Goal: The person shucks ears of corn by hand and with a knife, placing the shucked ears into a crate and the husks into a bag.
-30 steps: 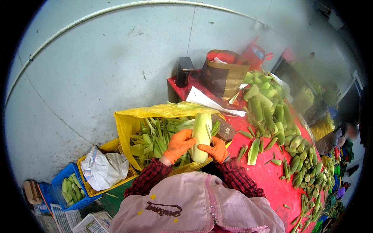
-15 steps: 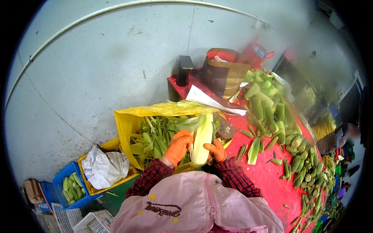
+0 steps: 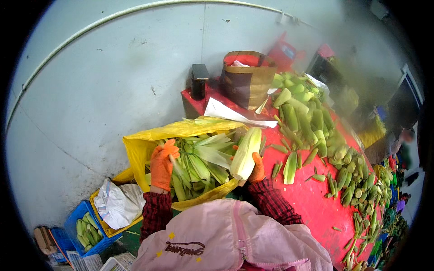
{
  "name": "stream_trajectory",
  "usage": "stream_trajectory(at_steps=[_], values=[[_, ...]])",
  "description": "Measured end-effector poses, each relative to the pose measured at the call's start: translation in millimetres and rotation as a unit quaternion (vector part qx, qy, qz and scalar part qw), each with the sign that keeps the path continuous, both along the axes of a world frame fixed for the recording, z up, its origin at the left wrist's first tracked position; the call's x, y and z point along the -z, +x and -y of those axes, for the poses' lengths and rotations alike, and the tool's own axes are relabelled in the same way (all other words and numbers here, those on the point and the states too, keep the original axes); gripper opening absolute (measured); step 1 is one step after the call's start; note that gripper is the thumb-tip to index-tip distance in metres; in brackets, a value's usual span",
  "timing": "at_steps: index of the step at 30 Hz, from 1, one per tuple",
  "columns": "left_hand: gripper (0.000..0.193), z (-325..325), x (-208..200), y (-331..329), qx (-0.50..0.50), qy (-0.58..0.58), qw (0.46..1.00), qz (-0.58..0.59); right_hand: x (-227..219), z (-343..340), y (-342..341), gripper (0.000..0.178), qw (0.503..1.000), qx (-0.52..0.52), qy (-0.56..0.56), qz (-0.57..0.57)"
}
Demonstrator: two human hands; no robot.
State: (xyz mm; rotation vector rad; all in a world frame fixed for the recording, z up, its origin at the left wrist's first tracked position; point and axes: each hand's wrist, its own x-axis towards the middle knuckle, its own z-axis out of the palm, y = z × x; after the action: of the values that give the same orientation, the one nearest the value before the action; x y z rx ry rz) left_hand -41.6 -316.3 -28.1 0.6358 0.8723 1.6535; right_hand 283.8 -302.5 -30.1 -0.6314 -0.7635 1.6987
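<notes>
An ear of corn (image 3: 247,156), still wrapped in pale green husk, stands tilted in my right hand (image 3: 257,169). That hand wears an orange glove, and its thumb shows on the right side of the ear while the other fingers are mostly behind it. My left hand (image 3: 161,166), also in an orange glove, is raised over the left part of a yellow bag (image 3: 169,130). Its fingers look loosely apart, with a blurred pale strip of husk just beside them. Peeled husks (image 3: 199,165) fill the bag's open mouth.
On the right, a red table (image 3: 303,207) carries a long heap of green corn husks and stubs (image 3: 312,119). Behind the bag stand a brown paper bag (image 3: 248,86) and a black container (image 3: 199,81). Blue (image 3: 74,217) and yellow (image 3: 101,217) crates sit at lower left.
My left hand has come off the corn and moved left over the yellow bag. The ear has shifted slightly right in my right hand, and loose husk now lies across the bag.
</notes>
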Motion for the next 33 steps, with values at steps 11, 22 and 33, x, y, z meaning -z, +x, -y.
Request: stream_trajectory(at_steps=[11,22,33], values=[[0.061,6.5,19.3,138.5,0.291,-0.033,0.942,0.162,-37.9,-20.7,-23.8,0.056,0.829,0.016,0.127,0.544],[0.066,9.1,-12.5,123.6,0.222,0.057,0.970,-0.076,-56.7,-29.3,-19.5,0.048,0.850,-0.077,0.119,0.507],[0.074,6.4,-4.6,122.4,0.230,0.039,0.969,0.079,-5.8,-39.9,-33.4,0.022,0.940,0.046,0.048,0.334]])
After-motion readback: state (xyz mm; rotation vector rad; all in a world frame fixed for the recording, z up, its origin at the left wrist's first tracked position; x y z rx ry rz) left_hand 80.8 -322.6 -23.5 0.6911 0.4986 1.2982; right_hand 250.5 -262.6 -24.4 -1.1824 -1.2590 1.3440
